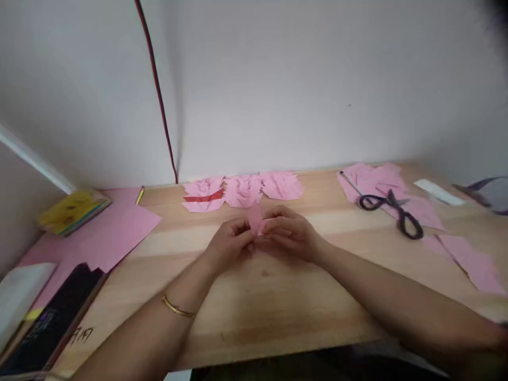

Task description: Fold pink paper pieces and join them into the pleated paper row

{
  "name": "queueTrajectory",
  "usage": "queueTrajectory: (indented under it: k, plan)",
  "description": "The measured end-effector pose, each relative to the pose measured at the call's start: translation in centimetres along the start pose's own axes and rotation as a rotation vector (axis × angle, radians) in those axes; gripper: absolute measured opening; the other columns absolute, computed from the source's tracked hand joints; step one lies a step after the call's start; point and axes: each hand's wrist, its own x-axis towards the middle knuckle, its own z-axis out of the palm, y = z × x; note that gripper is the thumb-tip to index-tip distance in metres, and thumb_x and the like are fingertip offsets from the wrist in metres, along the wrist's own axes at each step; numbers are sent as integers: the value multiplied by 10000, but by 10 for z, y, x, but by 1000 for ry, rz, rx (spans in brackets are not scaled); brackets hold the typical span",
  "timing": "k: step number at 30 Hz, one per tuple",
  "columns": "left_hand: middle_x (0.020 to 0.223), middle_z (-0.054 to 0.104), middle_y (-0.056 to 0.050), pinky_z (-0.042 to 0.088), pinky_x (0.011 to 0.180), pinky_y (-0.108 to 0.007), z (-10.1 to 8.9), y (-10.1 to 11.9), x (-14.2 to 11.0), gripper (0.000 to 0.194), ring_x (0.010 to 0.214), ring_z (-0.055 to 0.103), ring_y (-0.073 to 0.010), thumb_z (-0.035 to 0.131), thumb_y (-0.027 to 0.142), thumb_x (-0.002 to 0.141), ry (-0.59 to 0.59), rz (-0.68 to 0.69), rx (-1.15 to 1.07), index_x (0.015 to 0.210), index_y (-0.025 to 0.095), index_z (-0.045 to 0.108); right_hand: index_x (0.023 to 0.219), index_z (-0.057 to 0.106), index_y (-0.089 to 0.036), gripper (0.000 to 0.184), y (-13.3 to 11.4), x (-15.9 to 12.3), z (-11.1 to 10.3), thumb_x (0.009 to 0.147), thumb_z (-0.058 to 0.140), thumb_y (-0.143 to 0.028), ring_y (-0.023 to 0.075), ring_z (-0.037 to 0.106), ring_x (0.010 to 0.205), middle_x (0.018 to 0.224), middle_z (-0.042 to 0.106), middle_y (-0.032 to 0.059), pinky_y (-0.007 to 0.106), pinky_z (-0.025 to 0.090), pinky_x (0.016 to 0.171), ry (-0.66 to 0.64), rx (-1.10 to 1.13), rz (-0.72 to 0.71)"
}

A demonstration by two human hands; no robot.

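Both my hands meet over the middle of the wooden desk [254,296]. Between their fingertips is a small pink folded paper piece [255,217]. My left hand [230,242] pinches its left side, with a thin gold bangle on that wrist. My right hand [291,233] grips the right side, fingers curled over the paper. Most of the piece is hidden by my fingers. Behind my hands, near the wall, lies a row of folded pink paper pieces [243,189], one with a red strip.
Black-handled scissors [392,211] lie on pink paper scraps [377,185] at the right. More pink offcuts [472,262] sit far right. Large pink sheets [115,227], a yellow paper pad [73,210] and a dark book [51,323] are at the left. A red-black cable [159,95] runs down the wall.
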Motion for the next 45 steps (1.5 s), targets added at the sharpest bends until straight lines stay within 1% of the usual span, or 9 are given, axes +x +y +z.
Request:
queueTrajectory:
  k: [4,8,14,17,22,28,34,39,45]
  plan:
    - [639,565,19,369,526,-203,0,1,-1,169,509,491,-68,653,300,749,8,20,48,776,135,629,904,676,-213,67,2,0,-1,871,629,-247,155,649,948,1012,655,71,295,533,834,-47,61,49]
    - [615,573,13,389,553,-220,1,1,-2,161,529,512,-89,640,299,753,3,33,81,739,140,622,897,668,-203,105,2,-1,-3,877,624,-296,148,666,837,885,706,49,283,529,766,-99,81,150]
    - [600,576,13,415,603,-239,5,0,-4,139,561,525,-101,611,280,763,25,85,157,722,148,611,875,667,-182,161,1,0,-4,859,632,-338,161,667,814,870,712,65,287,523,740,-90,66,271]
    - [606,577,13,408,589,-240,5,-1,-4,183,583,533,-113,642,326,757,27,110,206,711,157,588,853,661,-182,142,-1,1,-4,855,629,-320,154,665,784,842,710,57,275,522,714,-75,73,305]
    - [590,536,20,336,523,-224,6,-4,-3,299,555,470,-101,686,411,739,81,127,320,653,161,547,836,634,-191,138,-2,0,-1,838,641,-329,150,657,771,822,693,47,276,528,706,-52,85,330]
    - [584,545,23,341,524,-229,8,-5,-3,246,541,471,-101,655,387,765,52,103,235,708,164,570,912,580,-206,225,2,-4,2,791,698,-354,144,639,767,851,658,33,267,521,670,38,110,341]
    - [588,538,16,335,532,-232,9,-3,-4,262,558,464,-102,641,385,774,72,125,304,669,159,559,895,554,-209,249,-1,-2,3,777,711,-361,137,623,739,835,633,25,258,510,635,39,181,402]
    - [600,520,19,317,527,-229,10,-3,-5,267,564,432,-98,637,390,774,89,144,315,667,160,553,898,556,-204,240,-4,-1,4,782,703,-355,134,612,743,836,629,25,252,498,631,35,181,406]
    - [667,566,3,369,583,-243,9,-4,-4,232,623,483,-115,634,379,772,82,170,314,728,156,591,896,560,-200,251,-7,-1,2,777,709,-362,133,617,746,845,639,24,249,499,636,29,204,429]
